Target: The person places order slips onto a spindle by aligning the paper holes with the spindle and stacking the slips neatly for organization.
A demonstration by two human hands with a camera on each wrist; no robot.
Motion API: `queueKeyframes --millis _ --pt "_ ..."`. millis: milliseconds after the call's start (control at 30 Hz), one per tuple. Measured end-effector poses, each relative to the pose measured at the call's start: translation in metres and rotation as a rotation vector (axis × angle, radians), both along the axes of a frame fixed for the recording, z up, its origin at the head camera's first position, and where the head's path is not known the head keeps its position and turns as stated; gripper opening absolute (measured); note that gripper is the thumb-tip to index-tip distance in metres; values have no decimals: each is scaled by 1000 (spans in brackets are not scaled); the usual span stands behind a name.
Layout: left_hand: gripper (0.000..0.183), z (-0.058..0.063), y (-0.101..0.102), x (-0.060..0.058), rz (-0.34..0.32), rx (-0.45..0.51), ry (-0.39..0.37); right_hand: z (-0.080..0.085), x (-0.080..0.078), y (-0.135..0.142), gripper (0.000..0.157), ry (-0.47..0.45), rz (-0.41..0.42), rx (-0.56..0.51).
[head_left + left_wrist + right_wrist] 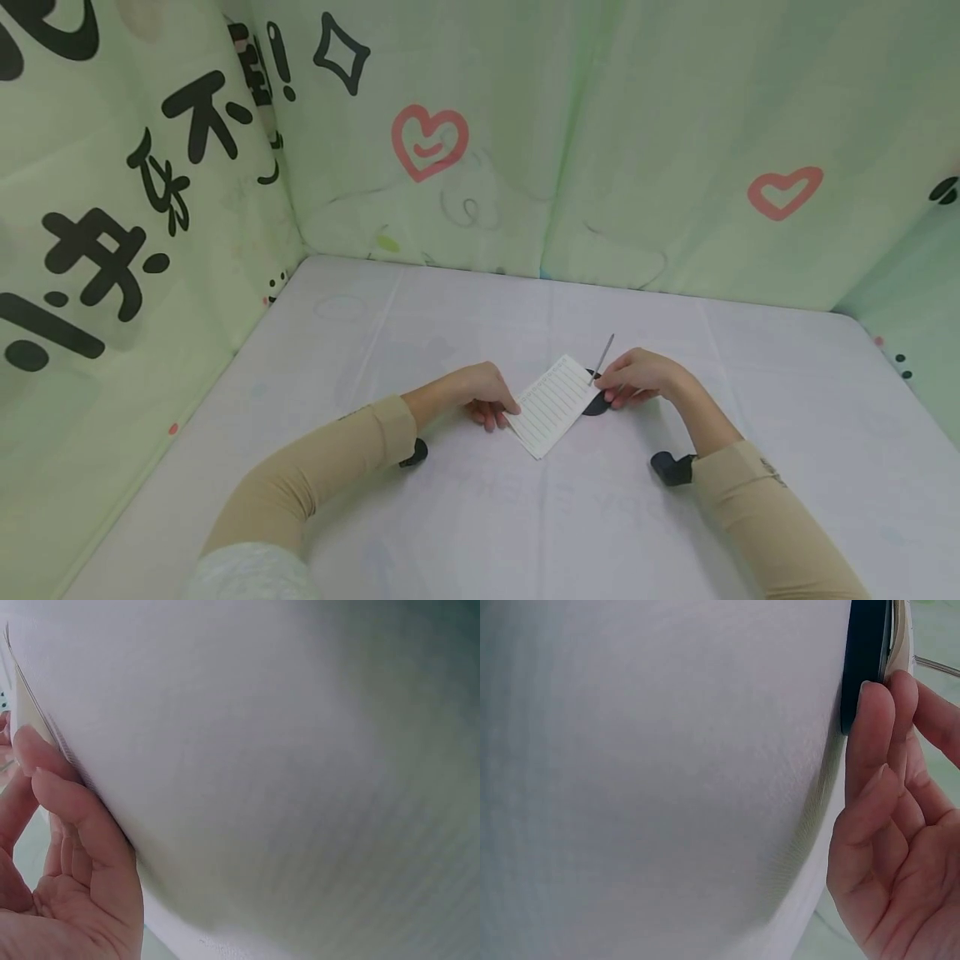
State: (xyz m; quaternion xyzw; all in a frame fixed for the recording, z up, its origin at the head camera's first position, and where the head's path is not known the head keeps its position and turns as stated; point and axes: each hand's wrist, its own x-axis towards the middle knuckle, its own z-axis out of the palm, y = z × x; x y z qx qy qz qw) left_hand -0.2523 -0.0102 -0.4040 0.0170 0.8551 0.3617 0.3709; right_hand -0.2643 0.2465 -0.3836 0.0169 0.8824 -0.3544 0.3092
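Observation:
A small stack of white lined paper sheets (551,408) lies at a slant on the table. My left hand (487,396) pinches its left corner, thumb on top and fingertips under the edge; the left wrist view shows these fingers (82,802) close over the tabletop. At the right corner, the thumb and fingers of my right hand (637,375) pinch the sheets' edge. A thin grey rod (603,354) slants up beside the right thumb. Partly hidden under the paper is a flat black disc (597,405), its dark rim (862,652) right at my right fingertips.
A white cloth covers the table (450,533). Pale green curtains (637,125) with printed hearts and black characters hang along the back and sides. Black wrist devices (671,468) protrude from under both tan sleeves (765,508).

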Motion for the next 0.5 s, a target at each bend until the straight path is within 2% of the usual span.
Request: queueKeyframes --millis 300,500 --pt "19 3 -5 -1 -39 3 15 3 3 2 28 0 -12 13" --pt "24 7 -24 -8 -49 -48 25 15 10 14 32 37 35 82"
